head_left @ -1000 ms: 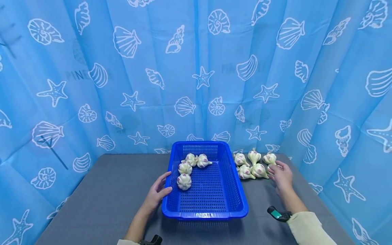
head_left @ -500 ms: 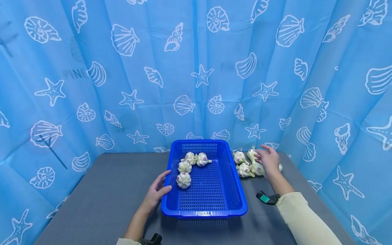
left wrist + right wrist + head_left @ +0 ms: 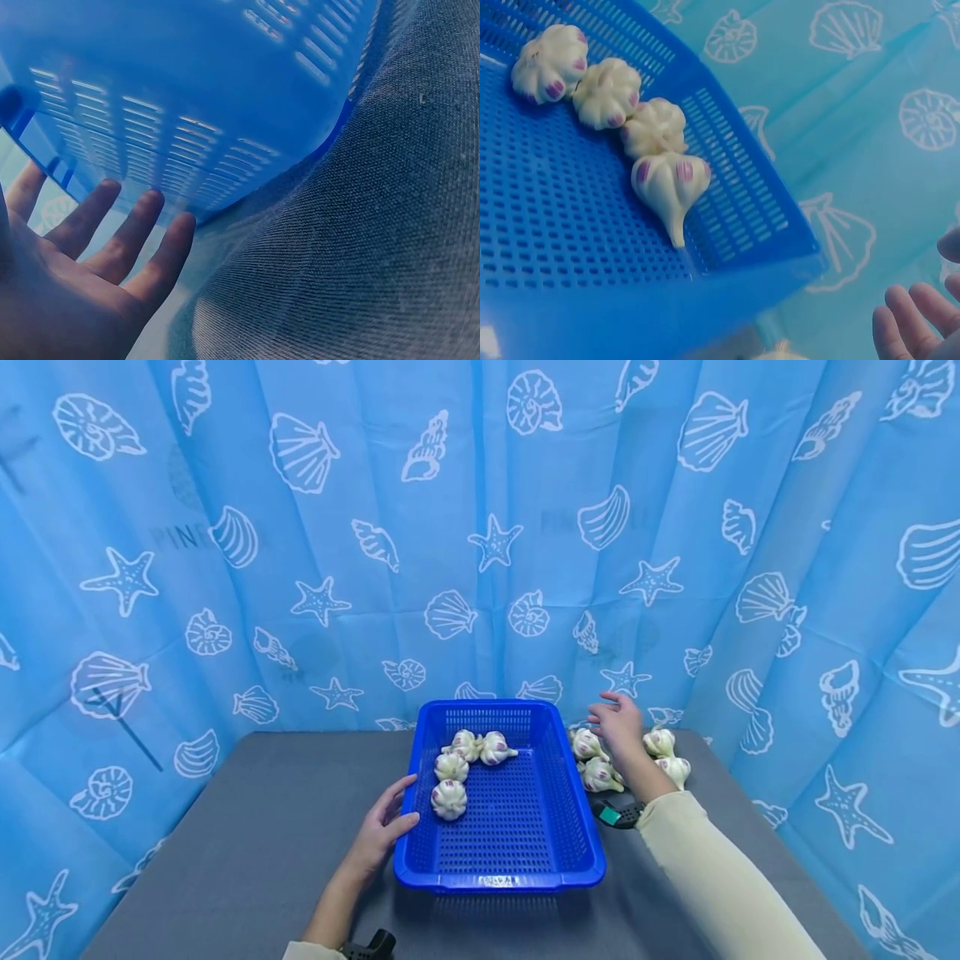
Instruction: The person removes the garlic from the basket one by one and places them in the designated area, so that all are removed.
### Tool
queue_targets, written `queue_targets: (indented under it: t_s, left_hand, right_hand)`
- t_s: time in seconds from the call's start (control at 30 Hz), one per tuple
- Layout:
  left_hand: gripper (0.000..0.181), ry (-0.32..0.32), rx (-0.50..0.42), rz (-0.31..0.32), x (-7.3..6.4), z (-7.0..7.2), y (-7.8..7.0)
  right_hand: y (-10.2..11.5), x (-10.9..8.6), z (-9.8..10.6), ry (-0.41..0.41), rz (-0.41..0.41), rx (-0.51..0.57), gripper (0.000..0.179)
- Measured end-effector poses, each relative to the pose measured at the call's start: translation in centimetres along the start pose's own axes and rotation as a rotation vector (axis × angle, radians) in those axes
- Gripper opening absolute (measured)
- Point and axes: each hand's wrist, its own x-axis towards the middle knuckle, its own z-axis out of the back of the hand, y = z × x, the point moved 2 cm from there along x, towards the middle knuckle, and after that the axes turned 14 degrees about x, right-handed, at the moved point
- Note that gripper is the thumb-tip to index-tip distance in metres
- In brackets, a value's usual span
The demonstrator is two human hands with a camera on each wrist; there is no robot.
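The place looks like a small curtained booth, perhaps a recording corner; what building holds it cannot be told. A light-blue curtain printed with white seashells and starfish hangs in folds along the back and both sides, enclosing a grey, cloth-textured bench, and a black device sits at each wrist.

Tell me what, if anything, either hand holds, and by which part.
Neither hand clearly holds anything: the left hand touches the blue basket at its left rim, without a plain grip; the right hand is empty.
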Motion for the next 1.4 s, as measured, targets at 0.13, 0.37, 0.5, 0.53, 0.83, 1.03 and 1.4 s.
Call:
queue_targets:
  t_s: [0.13,0.37,0.5,0.53,0.83,1.03,1.4]
  left_hand:
    - [0.057,0.002,0.014,0.003,0.1,0.0,0.0]
    - [0.057,0.002,0.001,-0.008,0.1,0.0,-0.1]
    - [0.057,-0.003,0.005,-0.008,0.1,0.0,-0.1]
    - [0.057,-0.004,0.010,-0.004,0.1,0.0,0.0]
    - [0.056,-0.001,0.026,-0.005,0.0,0.0,0.1]
    - [0.057,-0.012,0.034,0.010,0.0,0.1,0.3]
    - [0.056,-0.008,0.042,0.019,0.0,0.1,0.2]
  right_hand:
    - [0.2,0.4,-1.7,0.016,0.004,-0.013,0.046]
    - [0.5,-0.4,-4.8,0.106,0.002,-0.037,0.047]
    - [0.0,-0.7,-6.3,0.174,-0.007,-0.022,0.048]
    - [-0.1,-0.8,-6.6,0.188,-0.012,-0.026,0.048]
    - [-1.1,-1.9,-9.5,0.341,-0.034,-0.016,0.044]
    - [-2.1,-2.8,-11.1,0.457,-0.080,0.010,0.046]
    - [-4.1,-4.5,-13.0,0.701,-0.178,-0.068,0.046]
